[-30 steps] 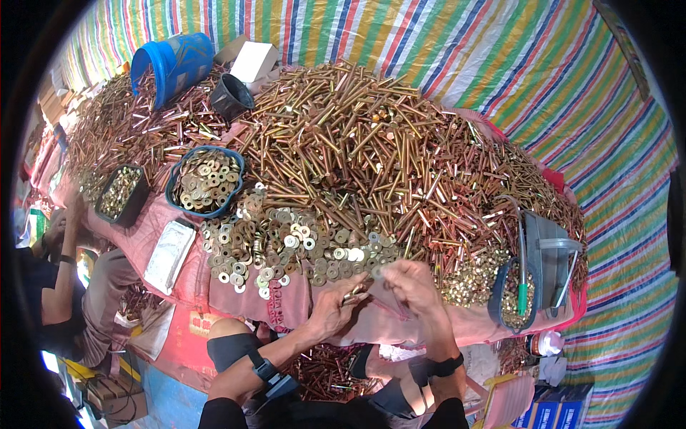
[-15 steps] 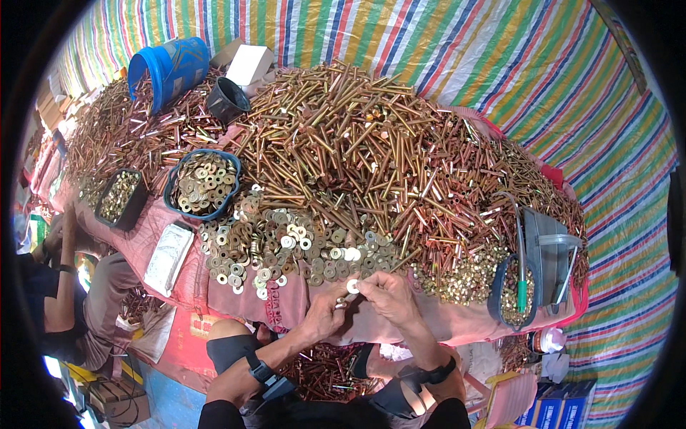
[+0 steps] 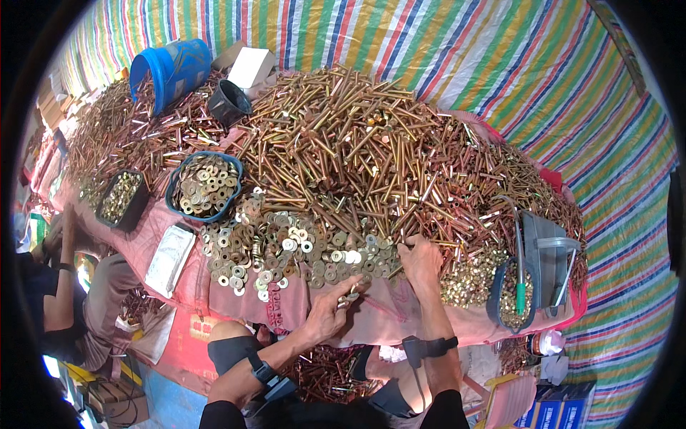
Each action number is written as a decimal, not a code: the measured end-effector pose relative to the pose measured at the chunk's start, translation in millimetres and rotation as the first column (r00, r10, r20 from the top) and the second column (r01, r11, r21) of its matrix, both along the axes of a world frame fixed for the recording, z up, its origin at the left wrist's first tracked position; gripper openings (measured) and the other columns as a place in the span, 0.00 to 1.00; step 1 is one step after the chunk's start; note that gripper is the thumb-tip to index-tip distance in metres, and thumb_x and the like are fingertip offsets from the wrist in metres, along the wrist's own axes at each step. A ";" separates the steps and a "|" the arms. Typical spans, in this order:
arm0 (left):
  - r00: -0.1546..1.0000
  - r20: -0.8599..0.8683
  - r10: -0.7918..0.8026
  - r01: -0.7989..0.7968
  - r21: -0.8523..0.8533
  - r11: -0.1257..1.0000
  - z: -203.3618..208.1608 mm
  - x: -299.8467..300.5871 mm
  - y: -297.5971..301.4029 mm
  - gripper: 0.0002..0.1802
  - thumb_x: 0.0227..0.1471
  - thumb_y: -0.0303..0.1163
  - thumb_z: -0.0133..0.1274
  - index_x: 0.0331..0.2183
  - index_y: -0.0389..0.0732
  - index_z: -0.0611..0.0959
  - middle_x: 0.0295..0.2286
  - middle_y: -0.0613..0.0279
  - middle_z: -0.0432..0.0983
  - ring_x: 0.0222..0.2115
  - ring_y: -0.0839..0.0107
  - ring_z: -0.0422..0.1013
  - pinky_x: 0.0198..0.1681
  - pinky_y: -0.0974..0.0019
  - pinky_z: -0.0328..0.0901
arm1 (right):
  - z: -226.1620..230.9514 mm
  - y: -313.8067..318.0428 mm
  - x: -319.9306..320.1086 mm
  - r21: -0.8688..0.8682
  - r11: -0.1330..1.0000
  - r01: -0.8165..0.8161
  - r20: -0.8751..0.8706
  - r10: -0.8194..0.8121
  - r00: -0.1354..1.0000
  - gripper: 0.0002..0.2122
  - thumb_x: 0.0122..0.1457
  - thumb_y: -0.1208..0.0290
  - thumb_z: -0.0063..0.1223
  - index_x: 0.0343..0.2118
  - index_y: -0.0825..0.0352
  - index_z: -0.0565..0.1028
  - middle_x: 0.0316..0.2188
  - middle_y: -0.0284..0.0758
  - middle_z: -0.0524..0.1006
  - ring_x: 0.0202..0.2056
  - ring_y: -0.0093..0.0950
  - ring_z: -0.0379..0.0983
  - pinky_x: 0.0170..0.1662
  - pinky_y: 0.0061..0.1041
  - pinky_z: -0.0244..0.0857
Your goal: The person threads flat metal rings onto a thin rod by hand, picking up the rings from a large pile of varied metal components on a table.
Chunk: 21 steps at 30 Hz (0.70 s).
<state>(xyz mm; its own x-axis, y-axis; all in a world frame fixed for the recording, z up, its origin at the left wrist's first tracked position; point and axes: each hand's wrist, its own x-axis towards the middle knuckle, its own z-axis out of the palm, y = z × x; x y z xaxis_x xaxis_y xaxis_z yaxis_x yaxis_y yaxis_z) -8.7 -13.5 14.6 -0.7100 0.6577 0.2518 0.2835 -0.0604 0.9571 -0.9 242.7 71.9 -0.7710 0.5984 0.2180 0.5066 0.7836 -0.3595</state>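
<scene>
Above the near edge of the cloth, my left hand (image 3: 331, 309) has its fingers curled around small shiny metal pieces (image 3: 348, 298), whose exact kind I cannot make out. To its right, my right hand (image 3: 423, 263) reaches to the lower edge of a big heap of brassy bolts (image 3: 343, 136), fingers bent together. Whatever lies between those fingertips is hidden. A spread of flat round washers (image 3: 282, 247) lies just beyond my left hand. Small golden nuts (image 3: 468, 281) are piled to the right of my right hand.
Left stand a blue bowl of washers (image 3: 232, 202), a dark tub of nuts (image 3: 134, 214) and a silver packet (image 3: 170, 259). Right are a nut-filled container (image 3: 493, 304) and a grey scoop (image 3: 549, 236). A blue bucket (image 3: 171, 71) lies behind. Another person's arm (image 3: 63, 286) is at far left.
My right hand has moved away from my left, up and right to the bolt heap; the washer it pinched no longer shows in it. My left hand has stayed nearly in place.
</scene>
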 end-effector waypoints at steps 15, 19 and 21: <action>0.996 0.084 0.003 -0.007 0.048 0.999 0.8 0.3 4.8 0.29 0.57 0.10 0.40 0.58 0.35 0.78 0.47 0.49 0.82 0.44 0.61 0.80 0.51 0.63 0.73 | 27.6 -74.8 32.2 -0.765 0.268 -0.585 -0.580 0.109 0.808 0.17 0.66 0.74 0.61 0.54 0.72 0.70 0.35 0.39 0.80 0.29 0.22 0.78 0.29 0.18 0.74; 0.998 0.063 -0.001 -0.002 0.053 0.999 3.2 1.3 3.7 0.29 0.58 0.11 0.40 0.58 0.35 0.78 0.48 0.48 0.82 0.47 0.60 0.79 0.54 0.61 0.71 | 31.9 -84.1 40.7 -0.621 0.500 -0.604 -0.562 0.254 0.787 0.32 0.65 0.74 0.62 0.69 0.71 0.59 0.38 0.40 0.78 0.33 0.23 0.78 0.34 0.21 0.75; 0.999 0.037 0.009 -0.011 0.060 0.998 2.5 1.9 4.0 0.29 0.57 0.11 0.41 0.58 0.35 0.78 0.48 0.48 0.82 0.48 0.59 0.79 0.55 0.61 0.71 | 33.4 -87.6 44.3 -0.548 0.570 -0.613 -0.569 0.283 0.772 0.31 0.65 0.75 0.62 0.68 0.71 0.61 0.37 0.39 0.79 0.33 0.23 0.78 0.35 0.22 0.76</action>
